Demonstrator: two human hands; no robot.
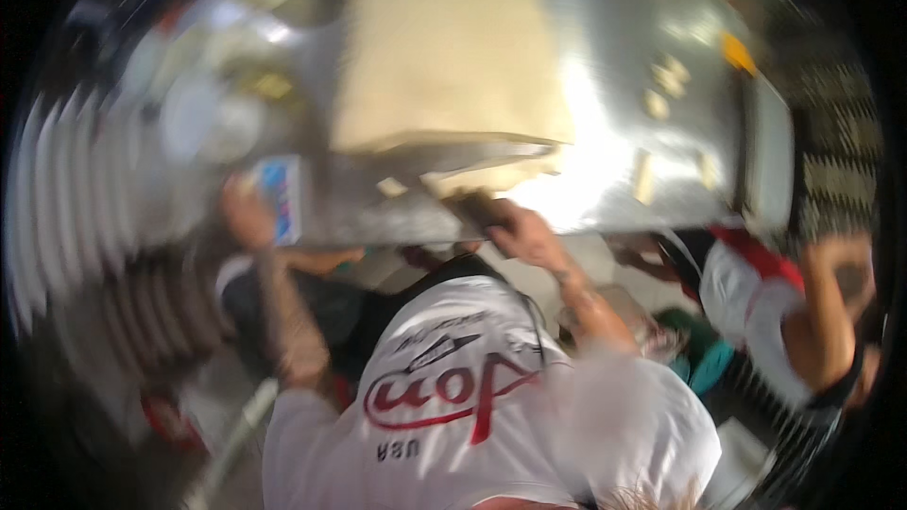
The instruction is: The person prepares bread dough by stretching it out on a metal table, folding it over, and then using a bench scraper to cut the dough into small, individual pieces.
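The right hand's (527, 234) grip, at the frame's centre, is closed round a dark, flat-bladed tool (475, 209) near a thin, pale dough strip (496, 178). The broad, cream-coloured dough sheet (449, 47) fills the upper centre of the shiny metal desk (619, 191). The left hand (248, 212), centre left, meets a blue-and-white rectangular packet (281, 200); blur hides its grip. Dragging the blade sideways could tear the sheet's edge.

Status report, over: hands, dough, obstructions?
Left hand at blue packet, grip unclear. Right hand gripping brown tool. Dough sheet on table, strip at near edge. Possible obstruction: small scrap left of tool.
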